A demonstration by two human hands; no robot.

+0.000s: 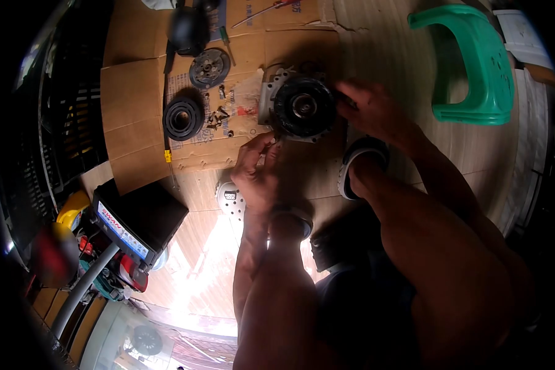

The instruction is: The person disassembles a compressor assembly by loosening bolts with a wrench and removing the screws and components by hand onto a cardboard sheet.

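On the cardboard sits a metal machine part with a round black ring (pixel 304 106) on top and a shaft hub in its middle. It looks like a compressor, with a pale metal body (pixel 267 103) showing at the left. My left hand (pixel 257 169) is at its lower left edge, fingertips pinched together; whatever they hold is too small to make out. At the right rim, my right hand (pixel 376 110) has its fingers stretched out and apart, close to or touching the ring. Left of the part lie a grooved black pulley (pixel 184 118), a round clutch plate (pixel 209 68) and several small bolts (pixel 217 116).
Flattened cardboard (pixel 132 92) covers the wooden floor. A green-handled screwdriver (pixel 226 43) and a red-handled one (pixel 262 12) lie at the far side. A green plastic stool (pixel 475 68) stands right. A black case (pixel 145 216) is lower left, and black crates (pixel 71 117) line the left.
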